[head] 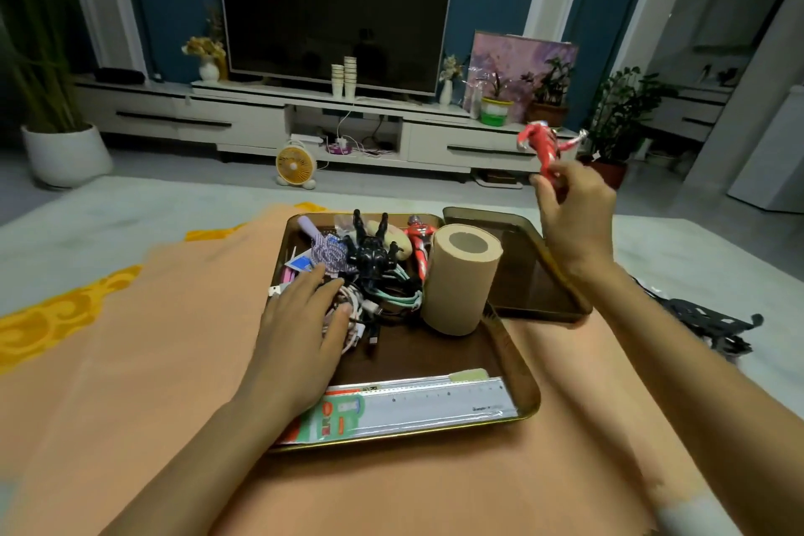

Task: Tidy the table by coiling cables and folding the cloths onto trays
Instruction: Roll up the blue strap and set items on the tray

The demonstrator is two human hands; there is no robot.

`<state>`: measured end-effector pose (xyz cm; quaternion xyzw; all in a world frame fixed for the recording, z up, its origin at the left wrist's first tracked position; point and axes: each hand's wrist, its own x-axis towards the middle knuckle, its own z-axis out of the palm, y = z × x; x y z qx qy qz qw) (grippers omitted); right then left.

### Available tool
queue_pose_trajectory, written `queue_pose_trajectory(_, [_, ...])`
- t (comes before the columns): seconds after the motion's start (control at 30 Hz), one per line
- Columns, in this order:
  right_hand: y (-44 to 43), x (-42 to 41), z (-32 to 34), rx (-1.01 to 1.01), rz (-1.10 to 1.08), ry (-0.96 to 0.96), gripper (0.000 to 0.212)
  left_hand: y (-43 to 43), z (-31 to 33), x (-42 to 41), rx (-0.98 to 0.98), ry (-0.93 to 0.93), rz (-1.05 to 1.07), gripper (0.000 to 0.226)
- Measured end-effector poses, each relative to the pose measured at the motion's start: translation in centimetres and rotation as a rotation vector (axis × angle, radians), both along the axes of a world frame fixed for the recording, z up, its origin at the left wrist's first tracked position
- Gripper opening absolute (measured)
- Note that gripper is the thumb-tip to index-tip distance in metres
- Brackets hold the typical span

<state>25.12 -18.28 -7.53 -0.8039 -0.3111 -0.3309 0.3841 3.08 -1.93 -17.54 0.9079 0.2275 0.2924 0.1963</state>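
Observation:
A brown gold-rimmed tray (pixel 520 366) sits on the orange cloth (pixel 143 344) that covers the table. In it lies a tangle of white, mint and black cables (pixel 383 300). My left hand (pixel 300 331) rests flat on the white cables at the tray's left side, fingers spread. My right hand (pixel 574 213) is raised above the table's right side, gripping a red toy figure (pixel 544 148) by its legs. A second, dark tray (pixel 522 270) lies behind and to the right, holding nothing.
The front tray also holds a tan paper roll (pixel 461 279), a black toy figure (pixel 370 252), another red figure (pixel 418 248), a ruler in a packet (pixel 417 405) and small cards. A black object (pixel 705 322) lies at the right table edge.

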Motion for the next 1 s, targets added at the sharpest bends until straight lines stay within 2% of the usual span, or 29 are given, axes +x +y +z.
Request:
queue_pose_trajectory(0.1, [3.2, -6.2, 3.7, -0.017, 0.195, -0.231, 0.021, 0.1, 0.9, -0.3, -0.094, -0.170, 0.080, 0.037])
queue_pose_trajectory(0.17, [6.0, -10.5, 3.9, -0.097, 0.331, -0.324, 0.020, 0.9, 1.4, -1.1, -0.104, -0.213, 0.159, 0.036])
queue_pose_trajectory(0.27, [10.1, -14.8, 1.0, -0.331, 0.470, -0.229, 0.022, 2.1, 1.3, -1.7, -0.212, -0.273, 0.208, 0.036])
queue_pose_trajectory(0.4, [14.0, -16.1, -3.8, -0.669, 0.347, -0.133, 0.027, 3.1, 0.9, -2.4, -0.656, -0.429, 0.208, 0.036])
queue_pose_trajectory(0.47, [15.1, -16.5, -5.1, -0.757, 0.309, -0.139, 0.030, 3.4, 1.2, -2.6, -0.888, -0.513, 0.161, 0.035])
queue_pose_trajectory(0.53, [15.6, -16.8, -5.8, -0.822, 0.283, -0.187, 0.027, 3.6, 1.6, -2.5, -1.016, -0.570, 0.101, 0.030])
queue_pose_trajectory(0.7, [15.6, -17.3, -5.9, -0.856, 0.261, -0.272, 0.028, 3.4, 1.9, -2.0, -0.990, -0.548, 0.046, 0.036])
queue_pose_trajectory(0.8, [14.9, -17.5, -5.7, -0.874, 0.254, -0.215, 0.034, 3.3, 1.4, -1.9, -0.958, -0.482, 0.001, 0.033])
queue_pose_trajectory(0.9, [13.4, -17.8, -4.7, -0.800, 0.299, -0.153, 0.037, 3.4, 1.0, -2.0, -0.816, -0.397, -0.033, 0.044])
queue_pose_trajectory(1.0, [10.8, -17.4, -3.3, -0.656, 0.385, -0.122, 0.030, 3.5, 0.7, -1.8, -0.578, -0.313, -0.055, 0.042])
